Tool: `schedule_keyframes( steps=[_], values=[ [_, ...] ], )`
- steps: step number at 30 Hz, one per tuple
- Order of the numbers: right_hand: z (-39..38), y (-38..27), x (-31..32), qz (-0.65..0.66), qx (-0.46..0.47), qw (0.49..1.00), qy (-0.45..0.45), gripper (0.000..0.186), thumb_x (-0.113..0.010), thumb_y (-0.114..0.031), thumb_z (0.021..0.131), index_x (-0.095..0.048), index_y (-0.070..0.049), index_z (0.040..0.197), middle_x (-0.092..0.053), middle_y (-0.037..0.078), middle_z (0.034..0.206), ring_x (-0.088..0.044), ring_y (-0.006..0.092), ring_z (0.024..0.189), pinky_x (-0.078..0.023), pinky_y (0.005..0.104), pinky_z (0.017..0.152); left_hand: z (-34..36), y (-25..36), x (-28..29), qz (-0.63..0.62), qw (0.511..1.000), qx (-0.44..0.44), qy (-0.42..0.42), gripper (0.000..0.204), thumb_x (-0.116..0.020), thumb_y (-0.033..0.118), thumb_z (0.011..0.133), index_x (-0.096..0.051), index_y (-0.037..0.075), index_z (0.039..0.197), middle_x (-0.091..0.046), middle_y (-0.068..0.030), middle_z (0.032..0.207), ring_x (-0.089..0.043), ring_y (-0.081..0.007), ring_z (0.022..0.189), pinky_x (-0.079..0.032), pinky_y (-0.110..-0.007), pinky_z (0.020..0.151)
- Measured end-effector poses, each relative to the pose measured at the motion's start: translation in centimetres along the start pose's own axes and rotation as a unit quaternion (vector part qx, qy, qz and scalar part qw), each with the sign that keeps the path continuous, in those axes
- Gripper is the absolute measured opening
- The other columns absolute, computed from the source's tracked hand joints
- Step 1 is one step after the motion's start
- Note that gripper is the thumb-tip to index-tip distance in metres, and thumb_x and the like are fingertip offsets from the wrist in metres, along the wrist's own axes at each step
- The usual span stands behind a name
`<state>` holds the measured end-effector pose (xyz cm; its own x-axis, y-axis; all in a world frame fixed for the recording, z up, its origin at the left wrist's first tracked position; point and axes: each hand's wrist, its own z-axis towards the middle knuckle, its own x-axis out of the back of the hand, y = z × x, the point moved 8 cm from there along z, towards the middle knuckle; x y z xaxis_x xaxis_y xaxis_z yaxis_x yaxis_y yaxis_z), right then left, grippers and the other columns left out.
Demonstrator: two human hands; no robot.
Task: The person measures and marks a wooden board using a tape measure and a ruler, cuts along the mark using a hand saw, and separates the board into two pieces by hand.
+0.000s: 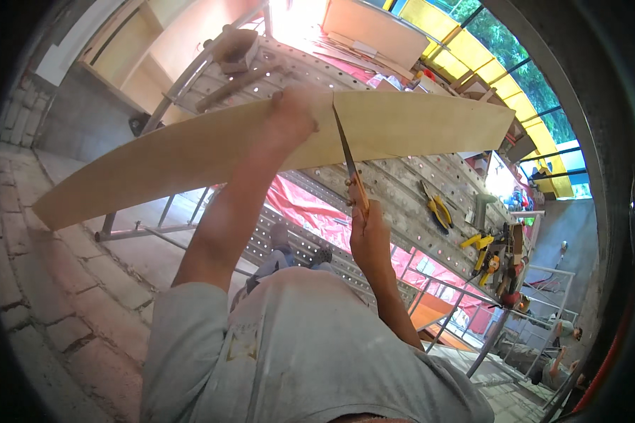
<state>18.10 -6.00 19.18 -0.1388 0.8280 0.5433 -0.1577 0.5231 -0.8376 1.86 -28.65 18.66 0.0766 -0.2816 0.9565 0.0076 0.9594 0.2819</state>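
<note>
A long, pale wooden board [416,123] runs across the view from the lower left to the upper right, above a perforated metal platform [402,190]. My left hand [294,116] grips the board near its middle, over its far edge; it is blurred and its fingertips are hidden. My right hand [369,229] is closed around the wooden handle of a handsaw [343,141]. The saw's narrow, dark blade points away from me and crosses the board just right of my left hand. Its tip reaches the board's far edge.
On the platform to the right lie yellow-and-black pliers [441,213] and a cluster of yellow hand tools [488,257]. A wooden block [238,51] and sheet offcuts [370,53] lie at the far side. Metal railings [455,314] stand right, with people [557,370] beyond. Brickwork [77,282] spans the left.
</note>
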Motion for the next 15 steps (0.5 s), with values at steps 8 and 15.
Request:
schedule_keyframes(
  steps=[8, 15],
  values=[
    [12.0, 2.4, -4.4, -0.059, 0.1, 0.99, 0.083, 0.022, -0.049, -0.022, 0.106, -0.053, -0.001, 0.114, -0.063, 0.033, 0.094, -0.06, 0.0568, 0.085, -0.049, 0.0619, 0.071, 1.4, 1.1, 0.1, 0.022, 0.999, -0.018, 0.044, 0.071, -0.092, 0.03, 0.07, -0.056, 0.008, 0.127, -0.064, -0.0136, 0.125, -0.055, -0.0336, 0.126, -0.04, -0.052, 0.106],
    [1.0, 1.6, -1.0, -0.095, 0.026, 0.995, -0.028, 0.024, -0.049, -0.023, 0.106, -0.051, -0.002, 0.116, -0.062, 0.033, 0.093, -0.062, 0.0554, 0.086, -0.049, 0.0619, 0.072, 0.2, -1.0, -0.6, -0.014, 0.998, -0.012, 0.062, 0.071, -0.093, 0.031, 0.07, -0.055, 0.008, 0.126, -0.064, -0.012, 0.128, -0.053, -0.0327, 0.129, -0.038, -0.049, 0.111]
  ],
)
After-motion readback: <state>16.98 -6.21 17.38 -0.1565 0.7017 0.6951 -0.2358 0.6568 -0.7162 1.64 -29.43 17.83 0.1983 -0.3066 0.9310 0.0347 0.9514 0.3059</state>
